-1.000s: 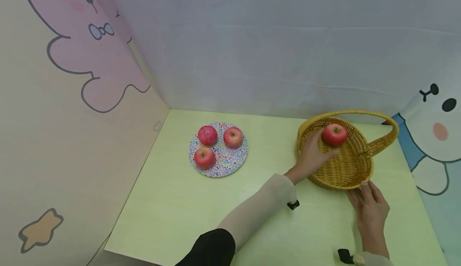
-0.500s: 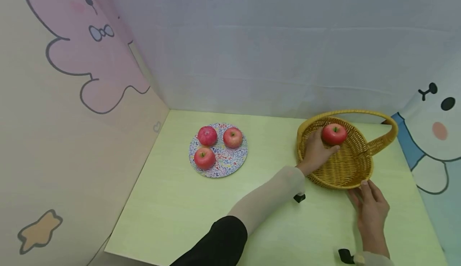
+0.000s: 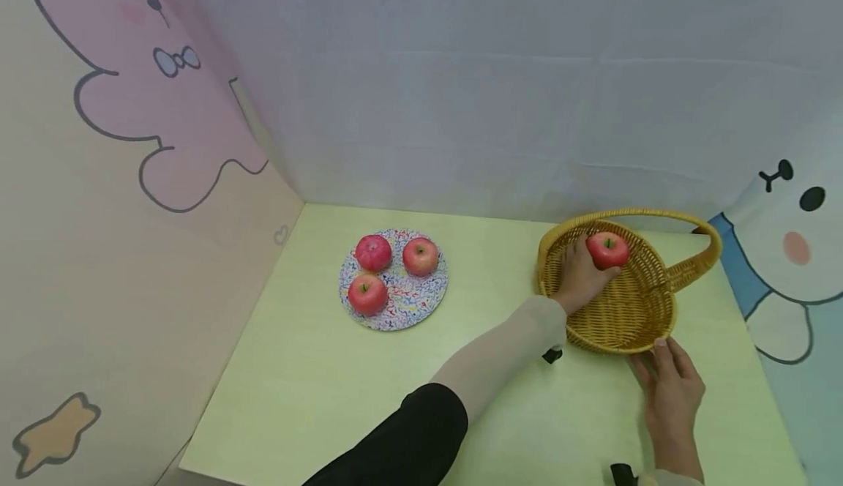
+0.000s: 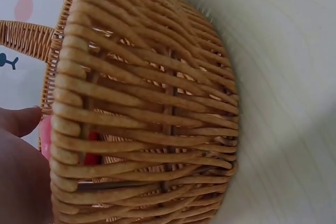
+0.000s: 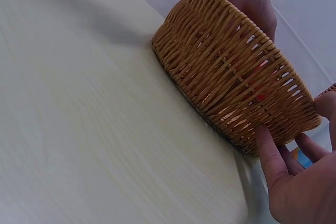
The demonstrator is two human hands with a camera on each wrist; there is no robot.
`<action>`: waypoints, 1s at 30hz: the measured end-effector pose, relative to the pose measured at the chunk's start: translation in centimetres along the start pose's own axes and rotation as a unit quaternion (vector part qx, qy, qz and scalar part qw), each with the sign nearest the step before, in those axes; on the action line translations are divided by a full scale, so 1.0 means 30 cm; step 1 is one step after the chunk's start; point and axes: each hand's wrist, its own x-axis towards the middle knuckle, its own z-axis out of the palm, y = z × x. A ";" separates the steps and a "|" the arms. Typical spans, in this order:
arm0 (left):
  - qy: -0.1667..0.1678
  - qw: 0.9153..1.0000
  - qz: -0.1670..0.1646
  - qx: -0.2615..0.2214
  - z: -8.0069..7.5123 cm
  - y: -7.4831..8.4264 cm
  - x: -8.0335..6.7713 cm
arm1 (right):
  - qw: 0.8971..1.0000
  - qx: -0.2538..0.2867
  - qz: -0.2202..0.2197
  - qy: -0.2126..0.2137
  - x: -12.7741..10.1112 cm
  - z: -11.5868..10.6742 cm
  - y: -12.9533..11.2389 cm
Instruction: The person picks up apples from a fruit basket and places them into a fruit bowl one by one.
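Observation:
Inside the yellow-brown wicker basket (image 3: 619, 325), at the right of the table, lies a red apple (image 3: 609, 249). My left hand (image 3: 582, 277) reaches over the near left rim and grips this apple, fingers along its left side and thumb at its lower right. Part of the apple shows through the weave in the left wrist view. At the basket's near side, my right hand (image 5: 304, 182) holds the wall, thumb on the rim and fingers against the outside. The basket stands on the table with its arched handle (image 3: 691, 274) leaning to the far right.
A round plate with a colourful speckled pattern (image 3: 421, 303) stands left of centre. On it rest a front apple (image 3: 367, 295), a right apple (image 3: 420, 256) and a deep pink round fruit (image 3: 373, 252). A pale wall (image 3: 421, 120) rises behind the light table (image 3: 316, 376).
My left hand has moved slightly further into the basket and its fingers and thumb have closed in on the apple. My right hand stays at the basket. The head view has shifted a little.

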 end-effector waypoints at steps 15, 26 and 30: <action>-0.005 0.999 -0.037 0.015 0.048 0.017 0.053 | 1.000 -0.004 -0.010 0.025 0.002 0.007 0.001; 0.009 0.999 -0.034 -0.010 0.080 -0.001 0.084 | 0.999 -0.028 0.008 0.022 -0.004 0.017 -0.005; 0.004 1.000 -0.022 -0.016 0.089 -0.010 0.090 | 0.999 -0.024 0.003 0.026 -0.002 0.011 -0.008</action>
